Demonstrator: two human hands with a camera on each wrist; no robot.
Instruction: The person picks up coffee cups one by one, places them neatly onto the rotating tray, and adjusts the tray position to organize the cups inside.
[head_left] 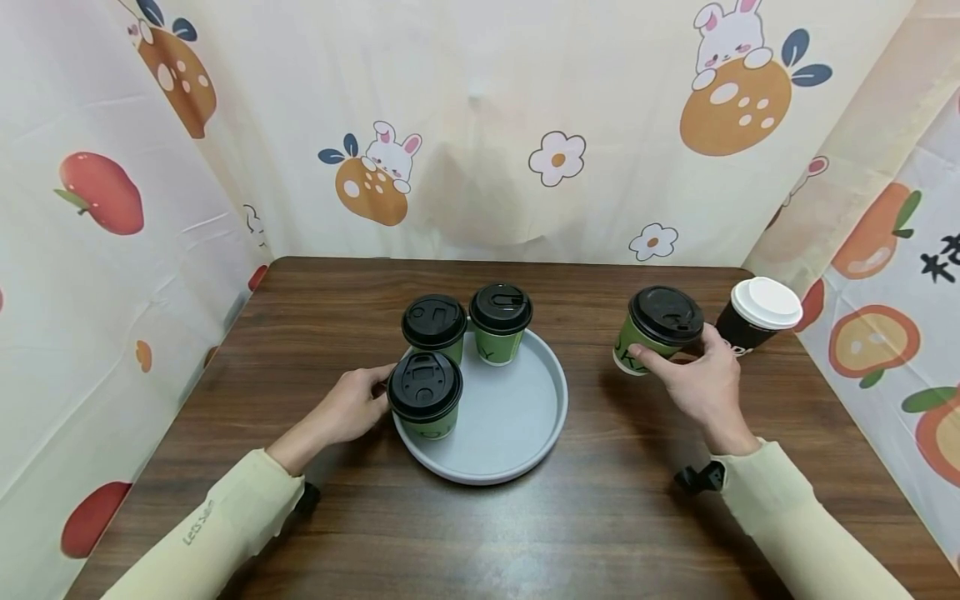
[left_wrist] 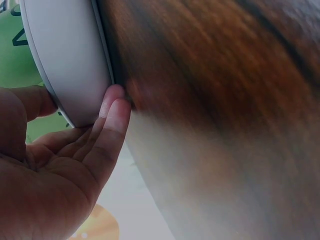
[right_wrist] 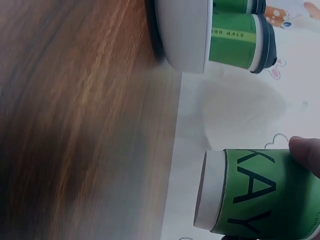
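Note:
My right hand [head_left: 705,385] grips a green paper cup [head_left: 651,343] with a black lid, thumb on its near side. In the right wrist view this cup [right_wrist: 255,195] has its base above the tabletop, and dark letters show on its sleeve. My left hand [head_left: 347,410] holds the left rim of a round light grey tray [head_left: 506,433]. In the left wrist view the thumb lies over the rim and the fingers [left_wrist: 117,117] reach along its outer side to the lower edge. On the tray's left and back stand three similar cups: a front one [head_left: 425,392], a middle one [head_left: 433,323] and a back one [head_left: 501,321].
Close behind the right hand stands a black cup [head_left: 753,317] with a white lid, near the right edge of the wooden table [head_left: 480,550]. A printed cloth [head_left: 480,100] hangs behind the table and along both sides.

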